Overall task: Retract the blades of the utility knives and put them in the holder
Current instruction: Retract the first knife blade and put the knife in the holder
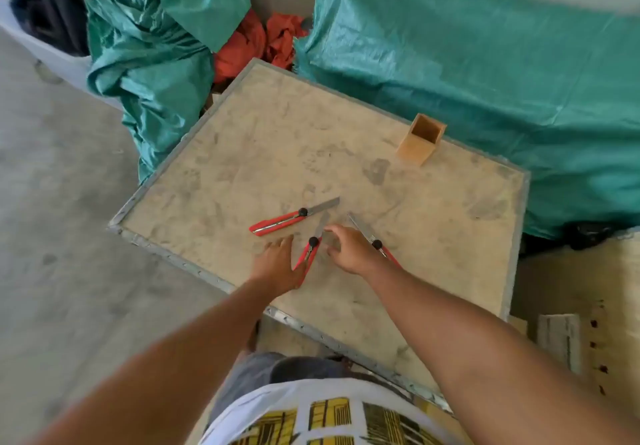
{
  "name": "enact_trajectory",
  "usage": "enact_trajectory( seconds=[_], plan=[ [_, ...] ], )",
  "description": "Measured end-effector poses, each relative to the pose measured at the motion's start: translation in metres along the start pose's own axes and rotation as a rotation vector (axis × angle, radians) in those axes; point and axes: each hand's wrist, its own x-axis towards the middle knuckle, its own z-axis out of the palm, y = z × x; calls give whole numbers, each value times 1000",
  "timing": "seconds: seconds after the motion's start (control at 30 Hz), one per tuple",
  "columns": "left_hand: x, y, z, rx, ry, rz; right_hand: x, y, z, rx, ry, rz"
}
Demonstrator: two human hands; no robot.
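Both arms reach forward over the surface (381, 153). The left hand (277, 264) and right hand (349, 248), fingers spread and apparently empty, flank the middle of 3 knives (311, 250); the holder (420, 139) stands well apart.

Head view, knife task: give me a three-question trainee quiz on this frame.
1. How many utility knives lie on the table?
2. True or false: the middle knife has its blade retracted.
3. The wooden holder is: A) holding one knife, B) empty, C) tipped over.

Key: 1) three: left knife, middle knife, right knife; 2) false, blade extended; 3) B. Left hand and right hand grip nothing yet.
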Motion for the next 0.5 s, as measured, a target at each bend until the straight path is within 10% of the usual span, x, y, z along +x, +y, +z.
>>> enact_trajectory(
  seconds=[0.5],
  plan=[
    [-19,-1,32,-453,-4,-154,-3,-19,31,635,123,347]
  ],
)
